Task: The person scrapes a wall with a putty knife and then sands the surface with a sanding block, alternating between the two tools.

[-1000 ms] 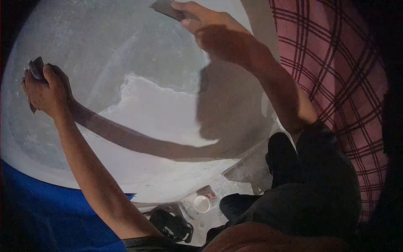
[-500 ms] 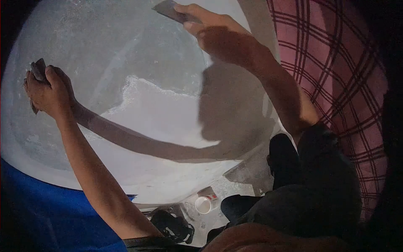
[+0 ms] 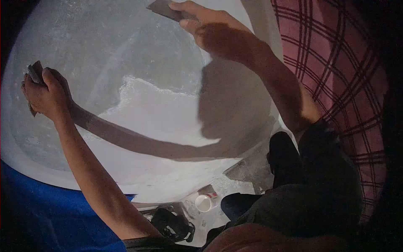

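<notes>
Grey and white wall (image 3: 147,50), head view: large coated surface filling the middle and left of the scene; grey at the far part, with a smooth white patch (image 3: 147,109) nearer, its upper border ragged and brighter.

Left hand (image 3: 45,94): at the far left, in front of the grey area. Fingers curled and clamped on a dark flat tool (image 3: 36,72), which juts out above and below the fist. Whether the tool's edge meets the wall cannot be told.

Right hand (image 3: 210,25): at the far edge of the scene, right of the middle. Thumb and fingers closed on a dark flat blade (image 3: 164,8), its broad end pointing left, over the grey area. Contact between blade and wall cannot be told.

Shadow (image 3: 147,145): one, curved, running across the white patch from beside the left fist towards the right, where it widens.

Plaid cloth (image 3: 331,54): pink with dark lines, along the right side, beyond the right forearm (image 3: 279,88).

Blue sheet (image 3: 50,214): near left, below the wall's lower edge, beside the left forearm (image 3: 92,176).

Bucket (image 3: 213,200): white, reddish marks, on the pale floor (image 3: 205,229), near middle.

Black item (image 3: 170,222): left of the bucket; kind unclear.

Dark clothing (image 3: 302,197): the person's own, near right.
</notes>
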A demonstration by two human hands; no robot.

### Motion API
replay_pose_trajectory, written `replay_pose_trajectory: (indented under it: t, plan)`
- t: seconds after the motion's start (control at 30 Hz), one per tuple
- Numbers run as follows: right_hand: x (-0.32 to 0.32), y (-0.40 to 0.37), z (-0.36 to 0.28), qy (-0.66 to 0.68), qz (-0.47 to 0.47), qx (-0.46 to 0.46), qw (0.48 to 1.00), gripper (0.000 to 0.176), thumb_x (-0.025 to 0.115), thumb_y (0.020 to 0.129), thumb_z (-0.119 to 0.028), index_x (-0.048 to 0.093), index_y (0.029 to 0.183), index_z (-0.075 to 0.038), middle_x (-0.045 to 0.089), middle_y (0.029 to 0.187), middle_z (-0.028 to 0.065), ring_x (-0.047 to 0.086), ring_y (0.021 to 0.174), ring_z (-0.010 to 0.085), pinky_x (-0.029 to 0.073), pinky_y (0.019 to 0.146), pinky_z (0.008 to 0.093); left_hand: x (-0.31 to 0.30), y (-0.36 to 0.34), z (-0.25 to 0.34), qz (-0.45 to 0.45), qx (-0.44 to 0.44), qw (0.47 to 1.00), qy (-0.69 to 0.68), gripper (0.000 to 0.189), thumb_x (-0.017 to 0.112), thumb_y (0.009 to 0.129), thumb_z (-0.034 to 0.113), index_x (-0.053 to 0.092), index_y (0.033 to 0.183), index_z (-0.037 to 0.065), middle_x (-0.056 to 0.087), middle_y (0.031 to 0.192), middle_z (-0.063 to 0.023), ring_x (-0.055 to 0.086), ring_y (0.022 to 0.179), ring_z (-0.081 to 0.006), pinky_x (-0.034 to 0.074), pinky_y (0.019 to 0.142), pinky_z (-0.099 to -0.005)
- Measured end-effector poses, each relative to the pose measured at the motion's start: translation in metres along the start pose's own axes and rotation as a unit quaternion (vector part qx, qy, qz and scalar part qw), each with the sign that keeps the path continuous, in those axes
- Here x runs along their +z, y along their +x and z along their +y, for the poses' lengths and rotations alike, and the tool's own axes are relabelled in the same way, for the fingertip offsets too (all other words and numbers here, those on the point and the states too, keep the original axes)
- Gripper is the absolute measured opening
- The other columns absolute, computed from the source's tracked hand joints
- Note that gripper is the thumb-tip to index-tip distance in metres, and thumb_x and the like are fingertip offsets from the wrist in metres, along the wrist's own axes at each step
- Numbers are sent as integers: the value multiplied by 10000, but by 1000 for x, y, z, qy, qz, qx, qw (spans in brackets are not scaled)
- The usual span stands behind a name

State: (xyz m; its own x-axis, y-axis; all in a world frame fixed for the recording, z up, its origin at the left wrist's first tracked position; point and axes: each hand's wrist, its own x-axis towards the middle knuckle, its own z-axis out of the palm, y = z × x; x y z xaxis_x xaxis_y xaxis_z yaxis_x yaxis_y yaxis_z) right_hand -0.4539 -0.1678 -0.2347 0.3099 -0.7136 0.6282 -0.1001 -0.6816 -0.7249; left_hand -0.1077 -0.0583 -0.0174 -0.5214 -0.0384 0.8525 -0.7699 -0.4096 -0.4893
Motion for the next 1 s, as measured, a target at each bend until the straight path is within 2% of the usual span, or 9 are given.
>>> replay_pose_trajectory:
  t: [0.2, 0.3, 0.4, 0.5, 0.6, 0.67, 0.7, 0.87, 1.0]
  plan:
    - [9, 10, 17, -13, 90, -79, 993, 458, 459, 1075, -264, 424, 1522, -175, 689, 1048, 145, 684, 825, 192, 578, 759, 383, 5, 0, -5, -4, -1, 1000, 11, 554, 603, 893, 409, 634, 1283, 17, 623, 1284, -243, 571, 1211, -443, 434, 1037, -536]
    - [-5, 12, 18, 199, -94, -17, 975, 650, 492, 1047, -444, 320, 1550, -69, 696, 989, 156, 658, 799, 236, 513, 700, 353, 10, -3, -11, 27, 18, 999, 19, 547, 602, 897, 403, 632, 1287, 21, 630, 1270, -239, 571, 1210, -443, 437, 1030, -540]
    - [14, 15, 25, -21, 59, -119, 991, 458, 460, 1078, -271, 422, 1525, -181, 689, 1047, 136, 680, 810, 172, 576, 718, 359, 3, 0, -7, -14, 5, 1000, 19, 561, 610, 898, 413, 625, 1298, 19, 628, 1274, -240, 558, 1230, -441, 425, 1046, -541]
    - [-6, 12, 1, -25, -1, -17, 1000, 464, 458, 1076, -284, 418, 1528, -183, 686, 1109, 146, 691, 887, 178, 578, 766, 367, -2, 0, 4, -28, -15, 999, -19, 570, 604, 905, 423, 618, 1309, 20, 626, 1280, -235, 550, 1241, -438, 413, 1057, -543]
    - [-16, 22, 19, 65, -94, 29, 993, 727, 501, 1030, -513, 310, 1549, -41, 700, 1055, 170, 669, 852, 252, 513, 737, 354, 5, -5, -1, 6, -6, 1000, 23, 579, 601, 908, 425, 613, 1314, 13, 622, 1295, -237, 542, 1259, -434, 402, 1077, -530]
    - [3, 40, 67, 161, -34, -345, 924, 795, 508, 1005, -584, 301, 1555, -49, 689, 1097, 202, 670, 907, 264, 523, 782, 363, 6, -2, -3, 13, -3, 1000, 4, 602, 594, 908, 439, 605, 1317, -3, 613, 1321, -239, 527, 1286, -430, 390, 1095, -526]
    - [1, 40, 60, 161, -35, -347, 923, 795, 508, 1005, -584, 301, 1555, -49, 689, 1097, 202, 670, 907, 264, 523, 782, 363, 5, -2, -4, 14, -3, 1000, 6, 602, 594, 908, 439, 605, 1317, -3, 613, 1321, -239, 527, 1286, -430, 390, 1095, -526]
    - [-28, 14, -18, 13, -87, 21, 996, 622, 489, 1052, -390, 296, 1569, -103, 679, 1101, 268, 695, 956, 306, 550, 804, 416, 8, -3, -11, -13, 2, 1000, -1, 664, 575, 911, 482, 581, 1343, -22, 591, 1359, -249, 485, 1337, -451, 369, 1117, -537]
    - [-2, 7, -2, -46, -17, 19, 999, 465, 442, 1079, -286, 410, 1531, -182, 667, 1194, 161, 691, 977, 206, 573, 820, 387, 7, -2, -8, -26, -9, 999, 21, 680, 575, 914, 492, 571, 1360, -21, 578, 1383, -243, 465, 1351, -471, 363, 1123, -541]
